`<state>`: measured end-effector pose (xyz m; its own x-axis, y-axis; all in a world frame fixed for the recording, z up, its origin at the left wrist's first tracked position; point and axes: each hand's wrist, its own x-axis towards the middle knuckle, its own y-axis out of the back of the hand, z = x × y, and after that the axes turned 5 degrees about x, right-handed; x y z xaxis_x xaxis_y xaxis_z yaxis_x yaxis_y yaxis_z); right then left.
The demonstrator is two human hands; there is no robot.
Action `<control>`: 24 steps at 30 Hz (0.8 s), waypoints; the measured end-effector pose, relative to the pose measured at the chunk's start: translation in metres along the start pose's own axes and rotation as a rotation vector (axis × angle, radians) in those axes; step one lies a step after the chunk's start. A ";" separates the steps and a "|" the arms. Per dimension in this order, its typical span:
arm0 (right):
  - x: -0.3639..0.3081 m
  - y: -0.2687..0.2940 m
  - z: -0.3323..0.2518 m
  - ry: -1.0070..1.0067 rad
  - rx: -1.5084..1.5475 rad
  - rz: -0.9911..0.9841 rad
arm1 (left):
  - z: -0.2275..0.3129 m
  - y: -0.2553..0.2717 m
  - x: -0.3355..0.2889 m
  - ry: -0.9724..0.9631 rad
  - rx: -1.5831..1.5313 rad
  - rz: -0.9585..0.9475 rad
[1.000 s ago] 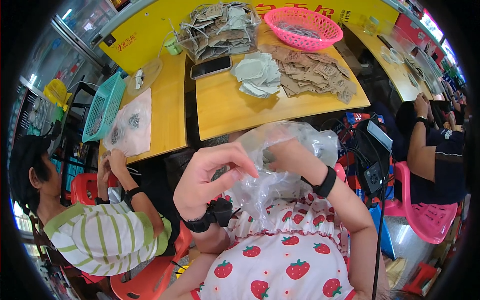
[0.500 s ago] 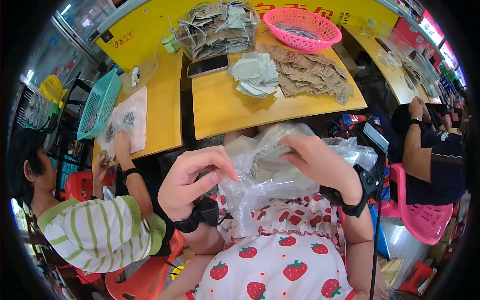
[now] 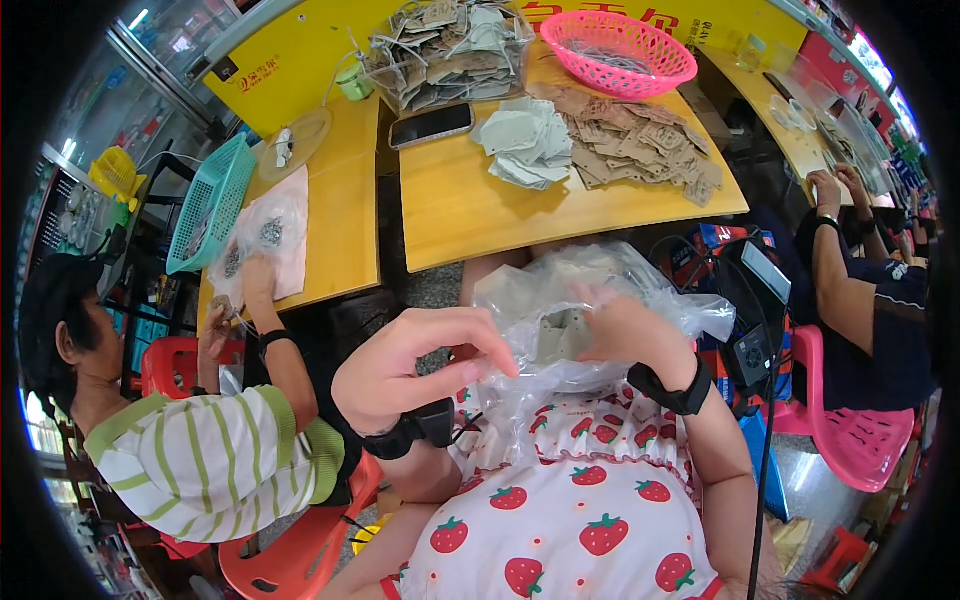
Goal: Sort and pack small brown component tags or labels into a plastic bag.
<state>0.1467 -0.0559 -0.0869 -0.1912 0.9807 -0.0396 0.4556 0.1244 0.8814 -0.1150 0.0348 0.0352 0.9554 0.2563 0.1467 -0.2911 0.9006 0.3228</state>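
Observation:
A clear plastic bag (image 3: 520,385) lies in my lap, its mouth spread wide, with light grey-green card tags (image 3: 563,335) inside. My left hand (image 3: 425,360) pinches the bag's left rim between thumb and fingertips. Over the bag's mouth, my right hand (image 3: 635,330) dips in from the right, thumb and fingers apart beside the tags. Its fingertips are slightly blurred and partly behind the plastic. On the wooden table (image 3: 480,235) ahead sit a pile of pale tags (image 3: 525,142) and a wider heap of brown tags (image 3: 645,150).
Behind the piles stand a clear bin of strung tags (image 3: 450,60) and a pink basket (image 3: 620,60). A phone (image 3: 431,127) lies left of the pale pile. One person (image 3: 200,450) works at my left, another (image 3: 850,300) at my right. A black cable (image 3: 765,450) hangs by my right arm.
My right hand has lowered from above the bag into its mouth. The bag is opened wider, showing more of the tags inside. My left hand keeps its pinch on the rim.

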 end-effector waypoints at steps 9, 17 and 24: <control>0.007 0.006 -0.010 -0.079 0.036 -0.266 | -0.002 0.004 0.000 0.009 0.018 -0.025; 0.009 -0.003 -0.004 -0.123 0.045 -0.304 | 0.001 0.001 0.002 0.011 0.030 -0.057; 0.004 0.003 -0.012 -0.078 0.126 -0.279 | 0.000 0.003 0.000 0.010 0.035 -0.052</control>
<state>0.1369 -0.0536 -0.0783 -0.2585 0.9143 -0.3119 0.5001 0.4029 0.7665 -0.1159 0.0370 0.0361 0.9696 0.2134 0.1196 -0.2427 0.9000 0.3621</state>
